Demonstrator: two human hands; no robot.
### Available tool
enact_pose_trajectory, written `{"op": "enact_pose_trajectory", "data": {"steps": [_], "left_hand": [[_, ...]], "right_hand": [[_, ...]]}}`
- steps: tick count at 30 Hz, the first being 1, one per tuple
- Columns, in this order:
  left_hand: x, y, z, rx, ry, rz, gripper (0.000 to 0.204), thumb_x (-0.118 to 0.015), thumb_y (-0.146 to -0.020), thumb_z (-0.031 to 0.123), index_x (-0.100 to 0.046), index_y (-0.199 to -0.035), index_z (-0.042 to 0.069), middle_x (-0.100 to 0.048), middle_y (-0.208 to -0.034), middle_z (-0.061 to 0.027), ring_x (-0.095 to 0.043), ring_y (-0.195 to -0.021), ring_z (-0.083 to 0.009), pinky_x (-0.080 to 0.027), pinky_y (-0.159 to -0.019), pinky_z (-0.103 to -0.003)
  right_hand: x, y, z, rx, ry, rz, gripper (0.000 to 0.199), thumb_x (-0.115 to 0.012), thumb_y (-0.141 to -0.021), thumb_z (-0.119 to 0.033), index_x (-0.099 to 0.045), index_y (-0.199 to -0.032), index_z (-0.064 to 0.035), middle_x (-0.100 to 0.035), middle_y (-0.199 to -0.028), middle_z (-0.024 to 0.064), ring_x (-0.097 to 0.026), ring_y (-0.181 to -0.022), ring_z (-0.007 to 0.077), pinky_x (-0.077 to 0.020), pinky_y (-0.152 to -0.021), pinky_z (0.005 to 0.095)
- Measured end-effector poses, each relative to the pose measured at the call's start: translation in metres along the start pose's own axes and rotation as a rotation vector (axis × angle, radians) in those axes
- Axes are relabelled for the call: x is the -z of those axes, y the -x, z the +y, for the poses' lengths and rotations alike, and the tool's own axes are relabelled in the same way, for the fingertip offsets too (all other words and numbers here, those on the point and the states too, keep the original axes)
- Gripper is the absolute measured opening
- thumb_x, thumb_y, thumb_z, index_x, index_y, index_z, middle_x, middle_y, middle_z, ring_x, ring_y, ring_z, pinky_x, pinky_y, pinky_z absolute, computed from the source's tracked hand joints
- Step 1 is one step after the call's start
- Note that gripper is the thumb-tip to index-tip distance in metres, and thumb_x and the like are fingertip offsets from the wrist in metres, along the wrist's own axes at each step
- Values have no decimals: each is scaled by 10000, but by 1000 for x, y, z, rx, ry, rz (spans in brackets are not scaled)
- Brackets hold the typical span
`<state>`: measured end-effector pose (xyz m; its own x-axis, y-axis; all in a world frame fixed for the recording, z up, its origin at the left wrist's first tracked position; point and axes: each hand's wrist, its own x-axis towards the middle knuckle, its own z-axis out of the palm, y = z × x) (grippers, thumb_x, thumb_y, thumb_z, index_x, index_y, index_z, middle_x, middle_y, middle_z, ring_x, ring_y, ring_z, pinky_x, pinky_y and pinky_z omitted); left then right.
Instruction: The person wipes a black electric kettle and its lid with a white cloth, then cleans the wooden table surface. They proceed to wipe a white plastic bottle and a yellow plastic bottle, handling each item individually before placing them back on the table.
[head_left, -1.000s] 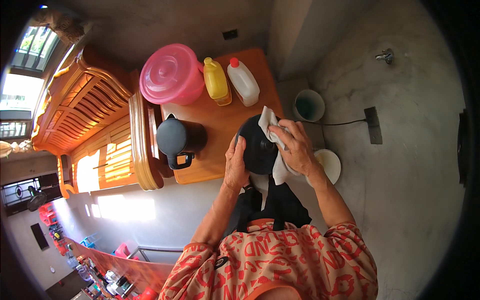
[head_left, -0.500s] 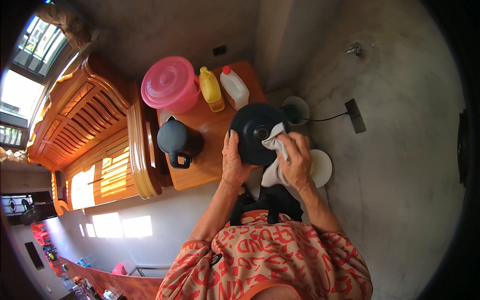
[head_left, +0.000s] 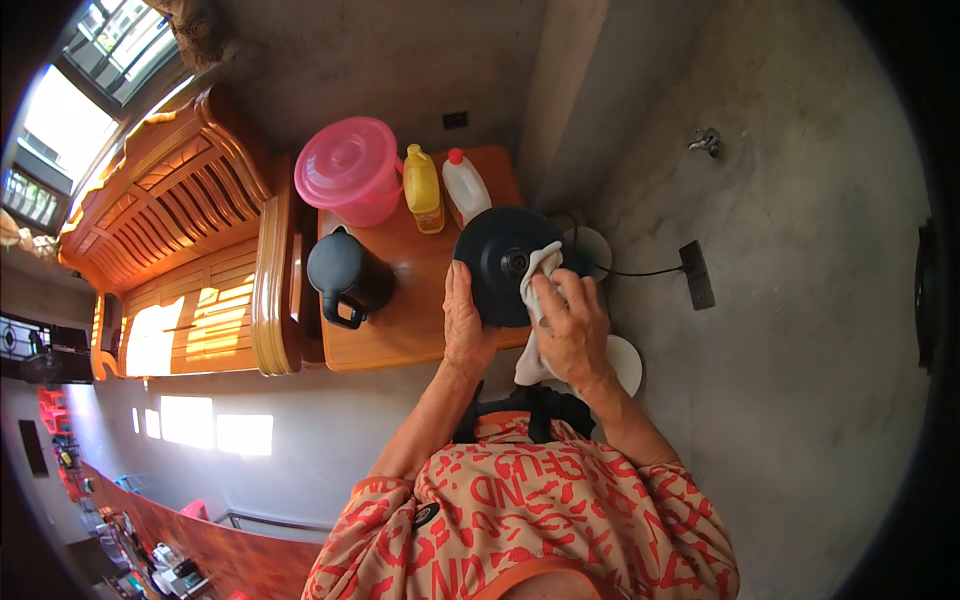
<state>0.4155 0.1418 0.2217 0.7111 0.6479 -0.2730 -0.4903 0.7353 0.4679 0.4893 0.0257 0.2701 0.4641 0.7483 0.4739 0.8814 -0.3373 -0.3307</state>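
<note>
My left hand (head_left: 465,325) grips the left rim of a round black lid (head_left: 497,262) held over the right end of a small wooden table (head_left: 400,330). My right hand (head_left: 570,325) presses a white cloth (head_left: 535,275) against the lid's face next to its centre knob. The cloth's tail hangs down below that hand. A black jug (head_left: 345,277) with a handle stands on the table to the left of the lid.
A pink lidded bucket (head_left: 350,170), a yellow bottle (head_left: 422,187) and a white bottle with a red cap (head_left: 465,185) stand at the table's far edge. A wooden slatted bench (head_left: 170,250) lies left. A white round object (head_left: 625,365), a cable and plug strip (head_left: 695,273) lie on the concrete floor.
The lid has tilted so its knobbed face shows toward me, and my right hand with the cloth has slid down and across that face. My left hand keeps its grip on the rim.
</note>
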Motion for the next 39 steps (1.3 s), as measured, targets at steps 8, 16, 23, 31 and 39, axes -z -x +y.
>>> {"op": "enact_pose_trajectory", "data": {"steps": [8,16,23,31,39], "left_hand": [[-23,8,-26,-14,-45,13,444,-451,-969,449,-440,-1279,131,-573,-1164,-75,-595,-1016,-205,-523,-852,-355],[-19,14,-22,-40,-40,6,469,-477,-961,449,-414,-1317,149,-493,-1265,-49,-513,-1148,-185,-489,-916,-370],[-12,22,-20,19,-124,20,390,-406,-986,469,-490,-1122,113,-547,-1039,-16,-534,-927,-122,-474,-796,-292],[-22,34,-6,-134,-365,100,441,-363,-1003,452,-509,-1185,78,-577,-1051,-42,-532,-953,-111,-453,-850,-274],[-10,24,7,-41,-224,93,548,-368,-971,529,-488,-1252,74,-587,-1163,-86,-590,-1037,-199,-499,-892,-369]], "right_hand": [[4,17,8,93,-100,43,496,-707,-609,-22,-640,-1093,-103,-546,-1012,39,-527,-849,242,-495,-692,347],[18,14,36,84,-35,23,481,-689,-619,12,-627,-1083,-100,-533,-1007,53,-526,-856,265,-493,-672,367],[9,-1,-23,102,-3,-58,485,-674,-656,-23,-595,-1133,-53,-540,-1014,66,-535,-834,259,-509,-657,359],[3,-33,-39,116,227,-143,330,-625,-777,-124,-569,-1080,-3,-502,-894,77,-537,-802,222,-508,-615,314],[7,14,-26,137,87,-152,501,-654,-682,-30,-570,-1176,-13,-518,-962,84,-532,-835,261,-499,-675,358]]}}
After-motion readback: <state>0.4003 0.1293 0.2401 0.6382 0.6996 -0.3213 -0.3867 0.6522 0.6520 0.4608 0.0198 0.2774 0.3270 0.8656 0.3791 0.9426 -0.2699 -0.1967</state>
